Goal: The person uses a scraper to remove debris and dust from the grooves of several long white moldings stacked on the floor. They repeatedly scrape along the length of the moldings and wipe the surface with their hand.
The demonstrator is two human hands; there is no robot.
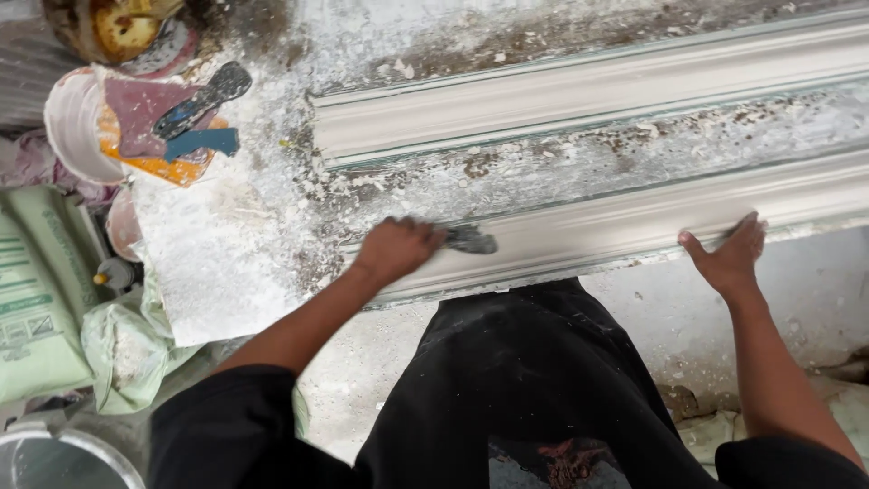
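Near plaster moulding [634, 226] lies along table [561, 163] edge, directly before person. Left hand [396, 246] clamped on scraper [471, 240], blade pressed against moulding's left end. Right hand [731, 255] fingers spread, flat on moulding, well right of scraper. Both arms extended forward. Second moulding [579, 100] parallel, farther back. Table crusted with white plaster. Far left: bucket [77, 127] holding putty knives [201, 113]; green sacks [36, 299] on floor.
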